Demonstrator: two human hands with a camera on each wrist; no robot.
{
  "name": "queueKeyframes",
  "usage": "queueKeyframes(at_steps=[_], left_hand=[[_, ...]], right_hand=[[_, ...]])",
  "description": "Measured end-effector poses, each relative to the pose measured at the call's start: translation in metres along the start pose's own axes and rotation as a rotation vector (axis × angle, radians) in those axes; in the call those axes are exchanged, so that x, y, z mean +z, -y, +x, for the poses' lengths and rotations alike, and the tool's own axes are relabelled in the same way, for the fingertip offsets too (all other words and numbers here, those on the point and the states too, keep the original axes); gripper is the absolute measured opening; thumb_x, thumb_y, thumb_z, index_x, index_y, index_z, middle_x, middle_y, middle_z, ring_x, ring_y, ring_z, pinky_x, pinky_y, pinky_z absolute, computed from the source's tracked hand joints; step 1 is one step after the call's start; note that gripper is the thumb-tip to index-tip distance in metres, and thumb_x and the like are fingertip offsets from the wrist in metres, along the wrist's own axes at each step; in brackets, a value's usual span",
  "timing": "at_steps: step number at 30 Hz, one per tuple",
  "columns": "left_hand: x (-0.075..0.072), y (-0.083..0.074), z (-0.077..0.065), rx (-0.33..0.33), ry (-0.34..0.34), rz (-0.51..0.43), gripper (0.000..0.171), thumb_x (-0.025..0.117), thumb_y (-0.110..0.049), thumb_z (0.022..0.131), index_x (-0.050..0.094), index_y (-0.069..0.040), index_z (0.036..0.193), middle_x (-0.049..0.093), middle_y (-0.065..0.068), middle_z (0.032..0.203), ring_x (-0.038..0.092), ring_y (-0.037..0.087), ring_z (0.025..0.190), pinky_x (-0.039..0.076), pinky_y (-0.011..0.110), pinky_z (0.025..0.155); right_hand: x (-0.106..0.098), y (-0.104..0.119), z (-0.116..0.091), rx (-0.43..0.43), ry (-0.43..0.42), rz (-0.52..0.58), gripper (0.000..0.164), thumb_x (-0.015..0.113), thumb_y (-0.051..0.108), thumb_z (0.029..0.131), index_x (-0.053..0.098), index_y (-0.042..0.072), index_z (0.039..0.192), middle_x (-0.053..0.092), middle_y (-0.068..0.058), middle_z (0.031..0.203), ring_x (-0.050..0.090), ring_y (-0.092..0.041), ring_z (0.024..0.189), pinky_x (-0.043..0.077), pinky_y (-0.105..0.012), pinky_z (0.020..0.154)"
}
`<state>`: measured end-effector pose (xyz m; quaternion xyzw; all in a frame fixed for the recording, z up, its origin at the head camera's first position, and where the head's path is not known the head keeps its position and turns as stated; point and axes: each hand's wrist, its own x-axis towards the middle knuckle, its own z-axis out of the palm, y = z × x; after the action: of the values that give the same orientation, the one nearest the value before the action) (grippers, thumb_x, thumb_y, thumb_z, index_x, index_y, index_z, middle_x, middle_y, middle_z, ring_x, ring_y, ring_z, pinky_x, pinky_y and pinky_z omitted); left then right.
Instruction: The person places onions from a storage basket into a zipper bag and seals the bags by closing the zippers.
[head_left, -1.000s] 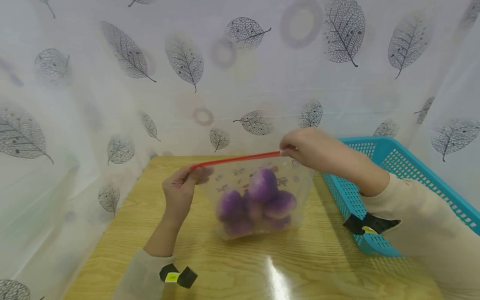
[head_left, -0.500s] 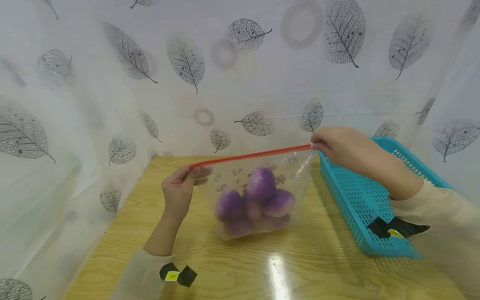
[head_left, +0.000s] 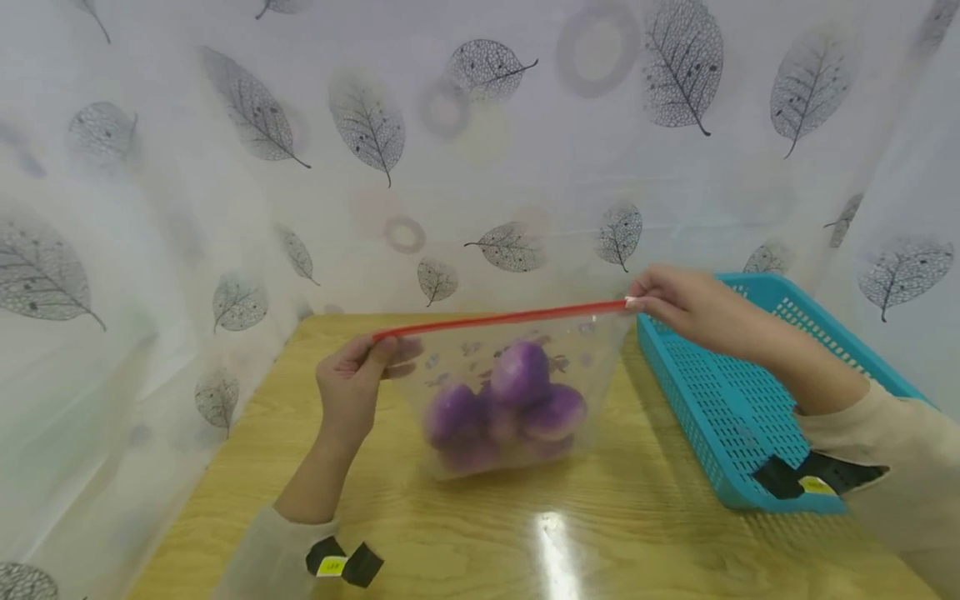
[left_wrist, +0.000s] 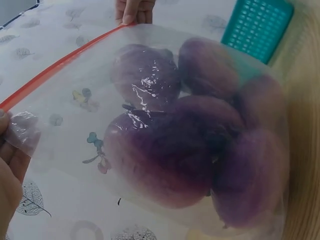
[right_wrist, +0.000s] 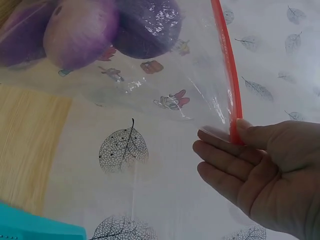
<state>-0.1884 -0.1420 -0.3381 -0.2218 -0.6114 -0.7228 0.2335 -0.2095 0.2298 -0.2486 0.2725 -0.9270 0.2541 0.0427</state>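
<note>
A clear zip bag [head_left: 450,367] with a red zip strip and small printed figures hangs between both hands, low over the wooden table. Inside it lie several round purple vegetables [head_left: 521,375] with paler, pinkish patches. My left hand [head_left: 351,387] pinches the strip's left end, thumb in front, its other fingers showing through the film. At the strip's right end, slightly higher, my right hand [head_left: 678,304] pinches it between thumb and fingers. In the right wrist view the thumb presses on the red strip while the other fingers extend behind the bag. The strip appears pressed flat along its length.
A turquoise perforated plastic basket [head_left: 720,417] stands on the table's right side, partly under my right forearm. The wooden table [head_left: 465,533] reaches back to a white leaf-printed sheet [head_left: 510,167], which also hangs at the sides.
My right hand has slid rightward along the red strip to its end, then dipped slightly. My left hand keeps its pinch almost in place. The vegetables stay in the bag.
</note>
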Motion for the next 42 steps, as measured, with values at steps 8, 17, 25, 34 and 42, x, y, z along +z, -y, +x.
queueKeyframes(at_steps=[8,17,25,34,42], left_hand=[[-0.001,-0.012,-0.006,0.135,0.071,0.093,0.017,0.058,0.003,0.091,0.063,0.019,0.093,0.074,-0.004,0.091,0.072,0.014,0.08,0.059,0.033,0.064],[-0.001,-0.006,0.0,-0.152,0.091,0.188,0.023,0.062,-0.012,0.092,0.067,0.009,0.101,0.074,-0.006,0.092,0.072,0.017,0.079,0.059,0.036,0.062],[-0.001,0.015,0.025,-0.312,0.112,0.209,0.03,0.064,-0.024,0.091,0.067,0.004,0.102,0.074,-0.002,0.092,0.072,0.017,0.079,0.059,0.036,0.065],[0.003,0.038,0.062,-0.626,0.142,0.15,0.031,0.051,-0.006,0.095,0.053,0.012,0.119,0.069,-0.003,0.081,0.069,0.008,0.071,0.059,0.03,0.07],[0.0,0.065,0.079,-0.761,0.193,0.193,0.054,0.048,-0.003,0.097,0.025,0.008,0.144,0.057,0.028,0.122,0.068,0.007,0.07,0.058,0.028,0.074]], right_hand=[[-0.003,0.002,-0.017,-0.018,-0.06,0.061,0.008,0.054,0.013,0.097,0.06,0.01,0.101,0.07,0.0,0.091,0.062,-0.007,0.082,0.053,-0.022,0.071],[0.0,-0.013,-0.016,0.078,0.033,0.26,0.015,0.054,0.01,0.097,0.059,0.0,0.105,0.071,-0.008,0.091,0.069,-0.008,0.083,0.057,-0.022,0.073],[0.006,-0.028,0.004,0.169,0.082,0.317,0.027,0.054,0.02,0.097,0.057,-0.003,0.11,0.069,-0.011,0.094,0.068,-0.012,0.086,0.058,-0.03,0.079],[0.021,-0.054,0.038,0.348,0.117,0.441,0.035,0.058,0.011,0.094,0.05,-0.01,0.121,0.066,-0.02,0.103,0.068,-0.021,0.091,0.057,-0.031,0.08],[0.043,-0.07,0.066,0.397,0.085,0.452,0.034,0.061,0.002,0.089,0.05,-0.016,0.116,0.068,-0.022,0.095,0.069,-0.016,0.072,0.059,-0.031,0.068]])
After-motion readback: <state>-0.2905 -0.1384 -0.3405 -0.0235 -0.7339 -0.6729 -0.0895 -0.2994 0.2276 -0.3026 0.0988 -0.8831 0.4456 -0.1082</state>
